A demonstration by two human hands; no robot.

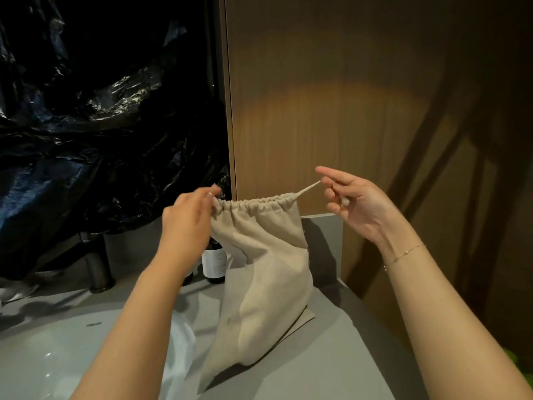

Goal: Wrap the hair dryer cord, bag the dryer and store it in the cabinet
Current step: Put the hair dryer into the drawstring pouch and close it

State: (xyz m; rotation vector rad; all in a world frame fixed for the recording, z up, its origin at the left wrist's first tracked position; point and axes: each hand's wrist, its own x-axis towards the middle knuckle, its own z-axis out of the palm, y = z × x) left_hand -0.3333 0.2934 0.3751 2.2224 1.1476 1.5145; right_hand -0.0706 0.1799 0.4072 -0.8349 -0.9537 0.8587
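A beige cloth drawstring bag [265, 272] hangs between my hands, its bottom resting on the grey counter [340, 342]. Its gathered mouth is drawn nearly closed. My left hand [187, 223] pinches the left end of the gathered mouth. My right hand [354, 200] pinches the white drawstring [310, 188] and holds it taut up and to the right. The bag bulges, but the hair dryer and its cord are hidden from view.
A white sink basin [57, 356] lies at the lower left with a dark faucet [96, 264] behind it. Two dark bottles [214, 264] stand behind the bag. Black plastic sheeting [101, 125] covers the left wall. A brown wooden panel [346, 96] rises behind the counter.
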